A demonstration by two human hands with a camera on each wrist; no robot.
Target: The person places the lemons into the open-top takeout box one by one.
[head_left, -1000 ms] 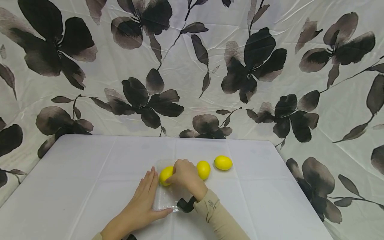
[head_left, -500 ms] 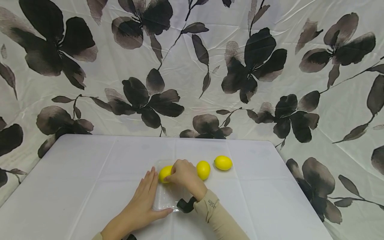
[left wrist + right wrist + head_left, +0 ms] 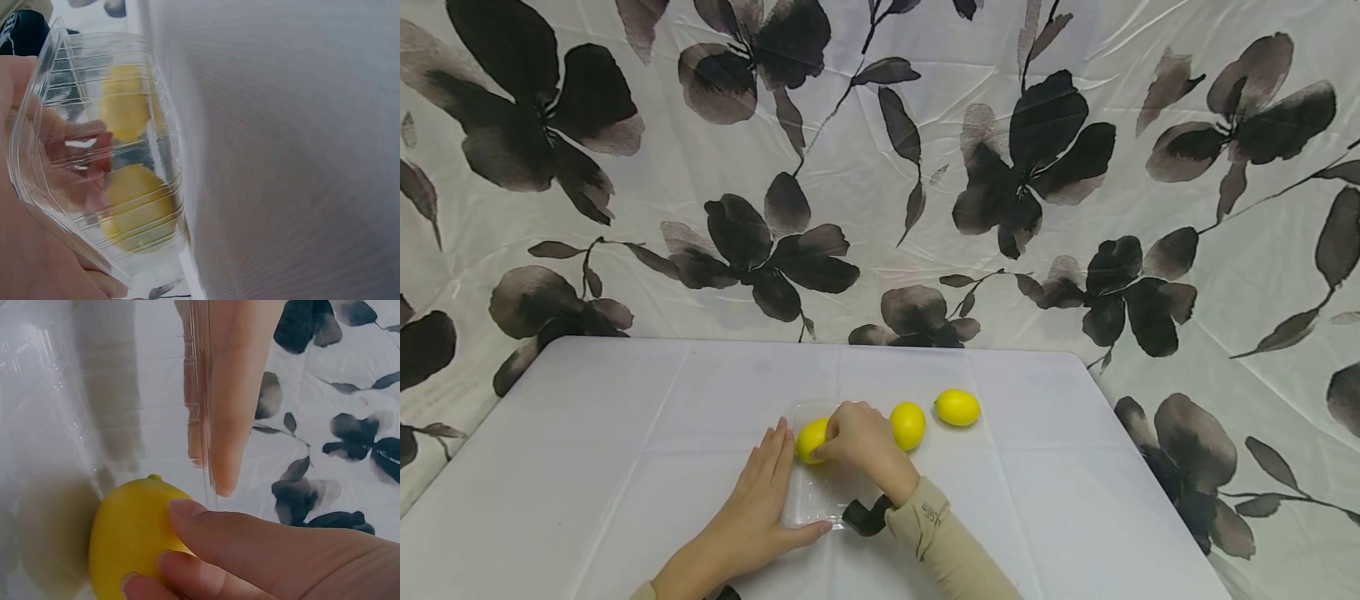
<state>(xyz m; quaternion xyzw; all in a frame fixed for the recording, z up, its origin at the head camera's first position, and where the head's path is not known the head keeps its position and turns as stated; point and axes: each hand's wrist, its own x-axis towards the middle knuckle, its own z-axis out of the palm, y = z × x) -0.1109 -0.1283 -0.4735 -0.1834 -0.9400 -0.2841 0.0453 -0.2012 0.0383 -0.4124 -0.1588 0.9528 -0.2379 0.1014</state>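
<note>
A clear plastic container (image 3: 823,500) stands on the white-covered table. My left hand (image 3: 752,500) lies along its left side, fingers straight and thumb stretched toward the near corner. Inside the container's far part, my right hand (image 3: 861,437) pinches a yellow lemon (image 3: 812,442) between thumb and fingers. The right wrist view shows the thumb and fingertips on the side of that lemon (image 3: 134,537), with its stem tip uncovered. Through the ribbed clear wall (image 3: 75,100) in the left wrist view, two lemons and the right fingers show. Part of the held lemon is hidden behind the right hand.
A second lemon (image 3: 908,426) lies just right of the right hand. Farther right and back lies a third lemon (image 3: 958,407). The white tablecloth (image 3: 1037,500) ends at a back edge, beyond which hangs a floral cloth (image 3: 880,183).
The lemon in the right hand rises slightly toward the far side, then settles back with a small tilt. My left hand and the other lemons stay in place.
</note>
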